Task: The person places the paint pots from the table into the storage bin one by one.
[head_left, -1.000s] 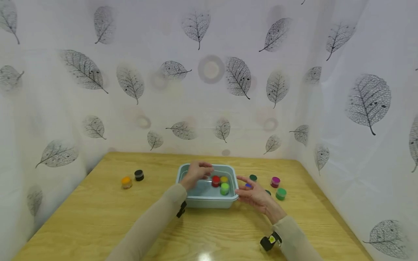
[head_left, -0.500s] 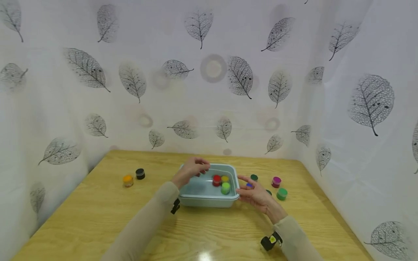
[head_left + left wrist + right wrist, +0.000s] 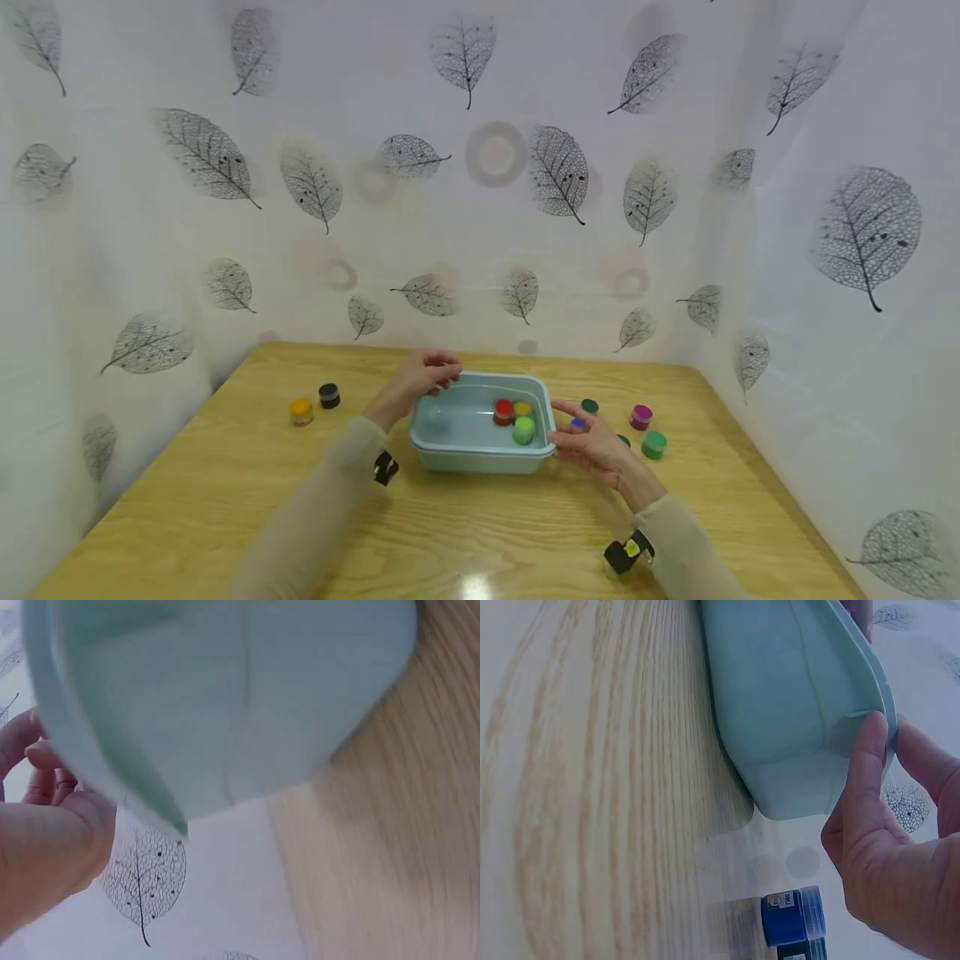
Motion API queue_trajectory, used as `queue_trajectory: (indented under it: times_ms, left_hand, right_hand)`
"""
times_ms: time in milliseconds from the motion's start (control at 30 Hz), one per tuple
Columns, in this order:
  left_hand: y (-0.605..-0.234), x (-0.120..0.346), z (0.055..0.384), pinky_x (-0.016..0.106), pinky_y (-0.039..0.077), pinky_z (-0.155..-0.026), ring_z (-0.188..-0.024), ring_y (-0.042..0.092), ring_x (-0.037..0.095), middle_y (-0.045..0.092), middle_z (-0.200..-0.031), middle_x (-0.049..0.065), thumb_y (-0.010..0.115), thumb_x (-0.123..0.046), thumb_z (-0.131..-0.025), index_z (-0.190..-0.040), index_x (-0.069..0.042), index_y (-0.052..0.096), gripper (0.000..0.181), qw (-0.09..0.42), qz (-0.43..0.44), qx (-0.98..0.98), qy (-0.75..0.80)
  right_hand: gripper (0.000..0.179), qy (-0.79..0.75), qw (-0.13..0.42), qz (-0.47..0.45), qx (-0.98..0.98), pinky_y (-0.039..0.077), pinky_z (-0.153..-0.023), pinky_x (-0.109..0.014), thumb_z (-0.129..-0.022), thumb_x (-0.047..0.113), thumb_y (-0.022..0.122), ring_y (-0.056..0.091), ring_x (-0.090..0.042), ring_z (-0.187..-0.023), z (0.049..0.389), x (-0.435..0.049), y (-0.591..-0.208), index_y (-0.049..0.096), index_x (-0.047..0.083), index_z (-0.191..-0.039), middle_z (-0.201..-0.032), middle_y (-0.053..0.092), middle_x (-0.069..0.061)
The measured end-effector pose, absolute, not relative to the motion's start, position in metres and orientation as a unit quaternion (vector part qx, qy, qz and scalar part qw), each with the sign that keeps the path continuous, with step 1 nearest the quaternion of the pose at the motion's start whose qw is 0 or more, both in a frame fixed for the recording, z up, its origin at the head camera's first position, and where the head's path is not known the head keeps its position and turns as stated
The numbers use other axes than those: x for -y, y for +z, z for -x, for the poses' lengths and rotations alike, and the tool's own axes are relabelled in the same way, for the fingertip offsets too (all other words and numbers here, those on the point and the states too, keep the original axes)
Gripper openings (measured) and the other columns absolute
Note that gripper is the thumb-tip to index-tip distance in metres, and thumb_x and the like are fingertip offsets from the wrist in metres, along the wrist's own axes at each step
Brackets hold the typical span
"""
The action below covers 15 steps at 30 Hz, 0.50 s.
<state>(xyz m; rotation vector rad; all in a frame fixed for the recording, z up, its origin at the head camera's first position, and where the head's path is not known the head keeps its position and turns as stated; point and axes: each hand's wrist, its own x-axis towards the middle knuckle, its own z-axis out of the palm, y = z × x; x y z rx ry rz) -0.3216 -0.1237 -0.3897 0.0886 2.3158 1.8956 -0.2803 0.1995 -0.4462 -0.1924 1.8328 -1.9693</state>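
Observation:
A pale blue plastic basin stands on the wooden table. Inside it, toward the right end, sit a red paint jar, a yellow jar and a light green jar. My right hand pinches the basin's right rim; the right wrist view shows thumb and fingers on either side of the edge. My left hand is at the basin's far left corner, its fingers loosely bent and holding nothing. In the left wrist view that hand appears beyond the basin's rim, which hides some fingertips.
An orange jar and a black jar stand to the left. Right of the basin are a dark green jar, a magenta jar, a green jar and a blue jar. A leaf-print curtain surrounds the table.
My left hand has moved left, from over the inside of the basin to its far left corner. My right hand keeps its hold on the right rim, and the jars stay put.

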Motion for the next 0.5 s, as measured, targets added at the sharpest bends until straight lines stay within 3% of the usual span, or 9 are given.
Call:
queue_trajectory:
  times_ms: [200,367,500]
  left_hand:
    - [-0.395,0.144,0.323,0.019,0.040,-0.054,-0.072,0.053,0.015,0.067,-0.090,0.006,0.064,-0.019,-0.095,-0.114,-0.001,0.065,0.026,0.071,-0.024,-0.762,0.643]
    - [-0.396,0.158,0.323,0.019,0.039,-0.054,-0.069,0.051,0.012,0.065,-0.092,0.008,0.064,-0.021,-0.096,-0.113,-0.003,0.065,0.025,0.068,-0.033,-0.754,0.653]
    - [-0.395,0.169,0.318,0.019,0.040,-0.055,-0.070,0.052,0.011,0.064,-0.089,0.002,0.062,-0.022,-0.097,-0.113,-0.005,0.065,0.023,0.068,-0.036,-0.750,0.657]
  right_hand:
    - [0.071,-0.712,0.219,0.067,-0.664,0.059,-0.081,-0.028,-0.093,0.008,0.066,0.066,-0.013,-0.085,0.279,-0.200,-0.449,0.028,0.011,-0.154,-0.101,0.062,-0.002]
    - [0.072,-0.711,0.218,0.066,-0.665,0.059,-0.083,-0.029,-0.093,0.008,0.066,0.066,-0.013,-0.087,0.279,-0.201,-0.447,0.027,0.011,-0.154,-0.103,0.062,-0.003]
    - [0.072,-0.709,0.219,0.066,-0.666,0.059,-0.083,-0.029,-0.093,0.009,0.066,0.066,-0.013,-0.087,0.280,-0.201,-0.444,0.027,0.012,-0.154,-0.104,0.062,-0.003]
